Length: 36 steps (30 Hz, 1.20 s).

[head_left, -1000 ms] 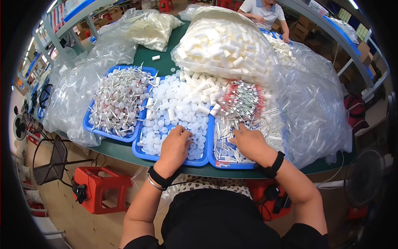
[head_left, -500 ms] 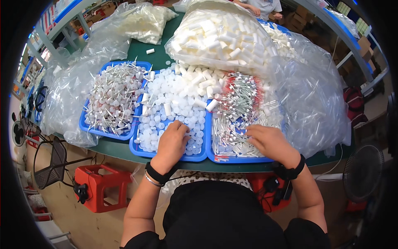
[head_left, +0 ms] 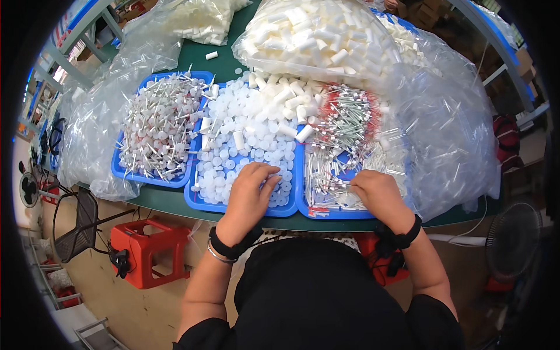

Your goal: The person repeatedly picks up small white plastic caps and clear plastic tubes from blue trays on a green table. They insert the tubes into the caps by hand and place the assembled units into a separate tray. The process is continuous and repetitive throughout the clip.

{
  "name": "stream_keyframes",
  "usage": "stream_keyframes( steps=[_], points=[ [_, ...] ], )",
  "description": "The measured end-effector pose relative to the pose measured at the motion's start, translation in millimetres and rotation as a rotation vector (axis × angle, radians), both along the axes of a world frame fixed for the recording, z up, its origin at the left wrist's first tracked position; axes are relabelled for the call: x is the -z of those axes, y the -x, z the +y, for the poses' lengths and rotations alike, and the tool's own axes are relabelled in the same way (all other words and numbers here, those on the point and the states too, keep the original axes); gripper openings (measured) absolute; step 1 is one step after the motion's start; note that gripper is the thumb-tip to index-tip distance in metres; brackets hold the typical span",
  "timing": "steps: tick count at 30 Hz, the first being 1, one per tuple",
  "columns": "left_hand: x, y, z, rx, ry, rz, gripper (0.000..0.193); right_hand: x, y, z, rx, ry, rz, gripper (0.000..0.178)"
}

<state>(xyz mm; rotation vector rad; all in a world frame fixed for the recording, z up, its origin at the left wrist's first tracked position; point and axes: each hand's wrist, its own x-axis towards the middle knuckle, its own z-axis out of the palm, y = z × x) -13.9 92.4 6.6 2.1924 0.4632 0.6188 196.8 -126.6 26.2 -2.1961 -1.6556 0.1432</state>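
My left hand [head_left: 252,189] hangs over the front of the middle blue tray [head_left: 195,201], with thumb and forefinger drawn near each other. Small translucent white discs [head_left: 219,157] fill that tray around it. Above the right blue tray [head_left: 338,214], my right hand [head_left: 376,192] has its fingertips pinched together. Thin pins with white ends [head_left: 344,189] lie under those fingertips. Anything held between the fingers of either hand is too small or hidden to make out.
The left blue tray [head_left: 115,166] is heaped with discs on stems [head_left: 163,125]. White foam-like cylinders [head_left: 280,96] spill behind the middle tray, below a big clear bag [head_left: 321,44] of them. Clear plastic bags [head_left: 452,134] flank the trays. A red stool [head_left: 140,251] stands below the table.
The view has shifted slightly. My left hand's forefinger now reaches rightward toward the thumb. My right hand's fingers have drawn closer together over the pins.
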Motion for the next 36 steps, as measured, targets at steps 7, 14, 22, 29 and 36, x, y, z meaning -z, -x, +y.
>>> stream_keyframes(
  steps=[7,14,22,29,36],
  points=[
    [3,-11,-42,0.064,1.311,-0.081,0.029,-14,12,-2,0.149,-0.182,0.206,0.008],
    [10,-24,-65,0.145,1.733,-0.154,0.037,-34,36,-3,0.047,-0.182,0.261,0.011],
    [15,-27,-66,0.142,1.857,-0.213,0.037,-27,37,-8,-0.001,-0.219,0.082,0.012],
    [17,-27,-69,0.166,1.741,-0.295,0.034,-32,40,-9,0.075,-0.316,0.214,0.009],
    [-2,-28,-76,0.044,1.607,-0.227,0.037,-30,41,-9,0.074,-0.282,0.188,0.008]
  ],
)
